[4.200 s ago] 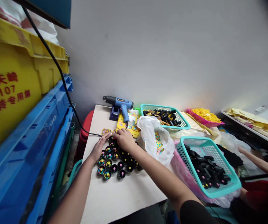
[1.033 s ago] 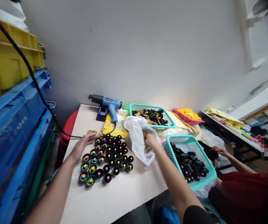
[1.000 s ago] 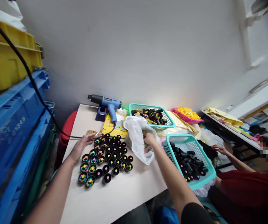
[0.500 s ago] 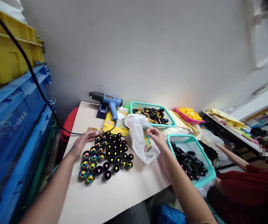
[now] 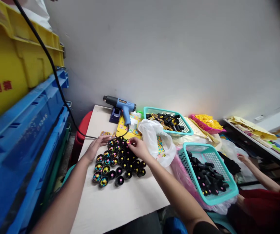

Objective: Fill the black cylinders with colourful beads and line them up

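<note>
A cluster of small black round cups (image 5: pixel 118 162), many filled with coloured beads, stands on the pale table (image 5: pixel 120 204). My left hand (image 5: pixel 96 146) lies open with fingers stretched against the cluster's far left edge. My right hand (image 5: pixel 137 147) hovers over the far right cups, fingers pinched on a few coloured beads (image 5: pixel 128 141). Just right of it sits a white plastic bag (image 5: pixel 158 143) holding more beads.
A blue heat gun (image 5: pixel 122 106) stands at the table's far end, its black cord running up left. Teal baskets of black parts (image 5: pixel 209 174) (image 5: pixel 169 119) sit right. Stacked blue and yellow crates (image 5: pixel 20 107) wall the left. Another person's arm (image 5: pixel 257 172) reaches in at right.
My right hand has come out of the white bag with beads and moved left over the cups. My left hand has stayed at the cluster's edge.
</note>
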`<state>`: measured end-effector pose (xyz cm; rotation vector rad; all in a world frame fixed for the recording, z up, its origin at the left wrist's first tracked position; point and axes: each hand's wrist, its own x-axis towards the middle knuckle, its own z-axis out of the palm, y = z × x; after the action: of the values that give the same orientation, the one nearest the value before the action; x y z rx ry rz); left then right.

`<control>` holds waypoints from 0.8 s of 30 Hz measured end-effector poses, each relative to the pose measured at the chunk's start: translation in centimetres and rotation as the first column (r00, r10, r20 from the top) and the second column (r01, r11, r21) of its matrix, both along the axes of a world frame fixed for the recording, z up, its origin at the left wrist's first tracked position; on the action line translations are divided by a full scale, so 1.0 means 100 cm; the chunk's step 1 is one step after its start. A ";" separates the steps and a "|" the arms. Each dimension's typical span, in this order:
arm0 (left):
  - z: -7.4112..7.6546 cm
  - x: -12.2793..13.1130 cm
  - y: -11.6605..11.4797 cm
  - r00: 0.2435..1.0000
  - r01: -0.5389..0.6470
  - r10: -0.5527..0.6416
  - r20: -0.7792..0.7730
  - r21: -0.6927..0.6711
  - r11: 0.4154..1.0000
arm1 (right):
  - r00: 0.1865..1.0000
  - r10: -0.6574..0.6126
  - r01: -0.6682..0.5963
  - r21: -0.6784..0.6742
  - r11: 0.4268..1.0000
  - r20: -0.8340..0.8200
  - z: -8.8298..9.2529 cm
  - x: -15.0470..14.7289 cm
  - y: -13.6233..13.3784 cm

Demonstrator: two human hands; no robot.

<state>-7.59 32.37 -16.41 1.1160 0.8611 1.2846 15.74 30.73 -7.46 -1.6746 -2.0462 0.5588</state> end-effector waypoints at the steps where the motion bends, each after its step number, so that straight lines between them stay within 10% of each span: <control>1: 0.000 0.000 0.000 1.000 -0.001 0.001 0.002 0.002 1.000 | 0.998 0.005 -0.006 0.016 1.000 0.069 -0.001 -0.002 0.003; 16: -0.002 0.001 0.001 0.999 0.003 -0.002 0.044 -0.010 1.000 | 0.718 0.099 -0.295 0.173 0.940 0.689 0.008 -0.018 0.004; 24: -0.004 -0.001 0.002 0.998 -0.004 0.006 0.059 -0.026 1.000 | 0.870 -0.151 -0.141 0.529 0.837 0.470 0.056 0.036 -0.018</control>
<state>-7.65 32.61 -16.81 1.0512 0.8350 1.3007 19.36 28.97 -1.84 -1.5495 -2.2367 -0.5063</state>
